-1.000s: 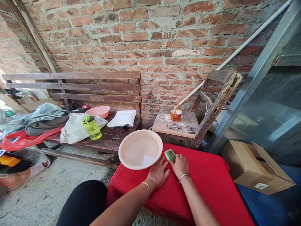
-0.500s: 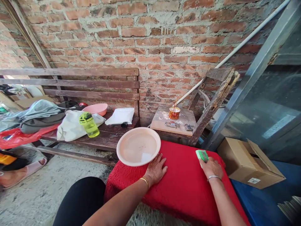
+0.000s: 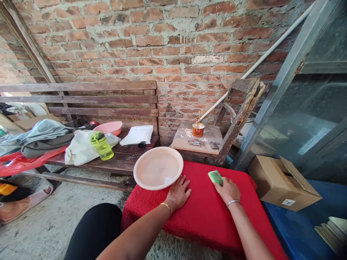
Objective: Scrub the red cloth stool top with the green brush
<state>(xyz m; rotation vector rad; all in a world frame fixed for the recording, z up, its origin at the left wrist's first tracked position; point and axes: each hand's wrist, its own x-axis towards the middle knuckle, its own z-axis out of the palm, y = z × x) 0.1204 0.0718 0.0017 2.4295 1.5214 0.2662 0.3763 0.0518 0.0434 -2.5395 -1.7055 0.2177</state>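
Note:
A red cloth [image 3: 206, 213] covers the low table before me. My left hand [image 3: 178, 193] lies flat on it with fingers spread, close against the rim of a pale pink basin [image 3: 146, 169] that holds water. My right hand [image 3: 228, 189] is closed round a green and white scrubbing brush [image 3: 216, 177], over the right half of the cloth. The brush is tilted, with some of its green bristles showing. Whether it touches the cloth I cannot tell.
Behind stands an old wooden chair [image 3: 179, 142] bearing a patterned paper cup [image 3: 198, 130] and padlocks [image 3: 194, 142]. On the left, a bench [image 3: 127, 153] carries a green bottle [image 3: 102, 145], bags and a pink bowl [image 3: 110, 127]. A cardboard box [image 3: 273, 184] sits right. Another person's foot [image 3: 24, 207] shows left.
My right hand has moved left across the cloth with the brush, nearer to my left hand. My left hand stays flat beside the basin. The view has shifted slightly.

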